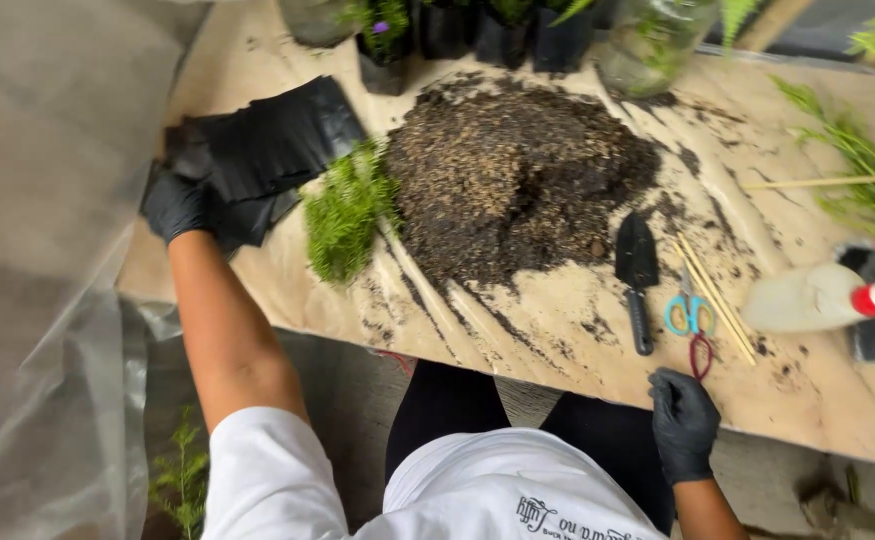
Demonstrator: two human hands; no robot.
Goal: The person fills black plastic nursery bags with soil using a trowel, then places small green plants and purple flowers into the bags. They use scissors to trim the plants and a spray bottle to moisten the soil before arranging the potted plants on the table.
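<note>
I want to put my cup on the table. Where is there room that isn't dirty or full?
The near edge between the fern sprig and the trowel is bare, apart from soil streaks. Another bare patch lies beyond the sticks, toward the soil pile. It is crowded by the scissors, the spray bottle and the black bags under the left hand.

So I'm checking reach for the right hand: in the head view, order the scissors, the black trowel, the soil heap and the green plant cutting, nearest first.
From the right hand:
1. Blue-handled scissors, just above it.
2. Black trowel, slightly further left.
3. Dark soil heap, table centre.
4. Green feathery plant cutting, left of the heap.
</note>
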